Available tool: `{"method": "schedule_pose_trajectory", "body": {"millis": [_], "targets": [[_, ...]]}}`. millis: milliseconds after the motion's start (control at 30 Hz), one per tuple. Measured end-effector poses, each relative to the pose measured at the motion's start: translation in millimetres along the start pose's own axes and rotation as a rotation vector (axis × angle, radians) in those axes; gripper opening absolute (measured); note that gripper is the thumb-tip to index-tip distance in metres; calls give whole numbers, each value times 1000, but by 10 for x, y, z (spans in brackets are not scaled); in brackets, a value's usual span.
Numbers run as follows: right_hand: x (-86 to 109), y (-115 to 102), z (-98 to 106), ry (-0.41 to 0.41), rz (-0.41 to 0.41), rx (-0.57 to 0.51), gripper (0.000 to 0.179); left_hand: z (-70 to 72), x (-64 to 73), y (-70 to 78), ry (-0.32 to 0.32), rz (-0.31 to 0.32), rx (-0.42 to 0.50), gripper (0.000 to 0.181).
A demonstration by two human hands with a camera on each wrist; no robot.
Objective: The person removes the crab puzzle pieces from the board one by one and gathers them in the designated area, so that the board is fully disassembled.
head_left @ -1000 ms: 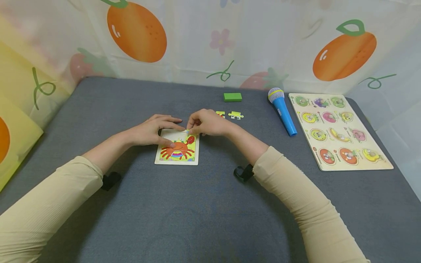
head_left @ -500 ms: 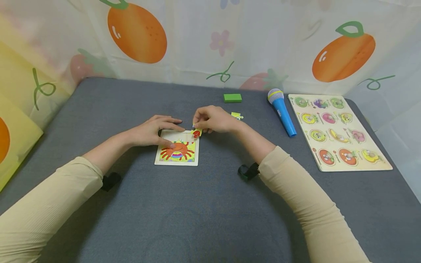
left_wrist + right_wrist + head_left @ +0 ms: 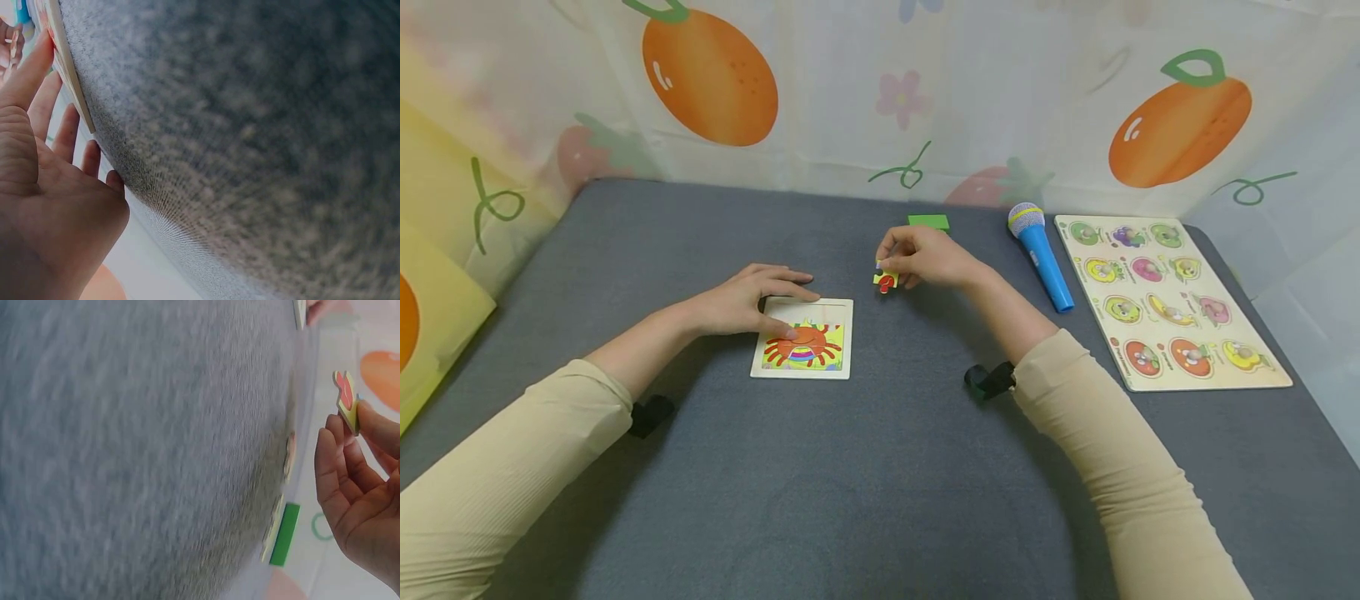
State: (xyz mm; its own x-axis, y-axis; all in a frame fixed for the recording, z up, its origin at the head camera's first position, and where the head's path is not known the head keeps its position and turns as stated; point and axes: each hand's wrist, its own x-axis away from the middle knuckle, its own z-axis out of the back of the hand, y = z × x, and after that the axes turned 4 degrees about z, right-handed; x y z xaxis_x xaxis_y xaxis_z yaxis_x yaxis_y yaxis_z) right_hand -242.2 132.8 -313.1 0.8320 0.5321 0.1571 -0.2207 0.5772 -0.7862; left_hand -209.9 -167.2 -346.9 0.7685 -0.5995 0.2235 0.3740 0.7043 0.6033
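A small wooden jigsaw tray point(image 3: 845, 333) with a red crab picture lies on the grey table. Its top strip shows bare wood. My left hand point(image 3: 748, 304) rests at its left side, thumb on the picture and the other fingers stretched along the far edge; the left wrist view shows the fingers straight beside the tray's edge point(image 3: 70, 75). Between thumb and fingers, my right hand point(image 3: 931, 257) pinches a yellow jigsaw piece point(image 3: 886, 282) with a red claw on it. The right wrist view shows this piece point(image 3: 346, 403) raised above the table.
Behind my right hand lies a green block point(image 3: 928, 222). In the right wrist view, thin loose pieces point(image 3: 273, 528) lie near it. Further right are a blue toy microphone point(image 3: 1045, 262) and a wooden fruit puzzle board point(image 3: 1172, 333). A printed curtain point(image 3: 850, 108) hangs behind the table.
My right hand has lifted the claw piece out of the tray's upper right corner and carried it right and away from me. My left hand has stayed on the tray.
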Motion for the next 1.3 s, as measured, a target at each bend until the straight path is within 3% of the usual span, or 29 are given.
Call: {"method": "schedule_pose_trajectory", "body": {"millis": [300,767,933,1300], "targets": [[72,142,179,66,-42,-23,14,-9,10,-4,1,-4,11,58],[267,379,455,93,-94,-68,27,-17,-5,-33,-6,8,4,59],[313,459,504,126,-100,-70,22,-20,0,-38,-8,10,2,60],[337,573,588,205,-232,3,27,-10,2,-25,0,1,-4,60]]}}
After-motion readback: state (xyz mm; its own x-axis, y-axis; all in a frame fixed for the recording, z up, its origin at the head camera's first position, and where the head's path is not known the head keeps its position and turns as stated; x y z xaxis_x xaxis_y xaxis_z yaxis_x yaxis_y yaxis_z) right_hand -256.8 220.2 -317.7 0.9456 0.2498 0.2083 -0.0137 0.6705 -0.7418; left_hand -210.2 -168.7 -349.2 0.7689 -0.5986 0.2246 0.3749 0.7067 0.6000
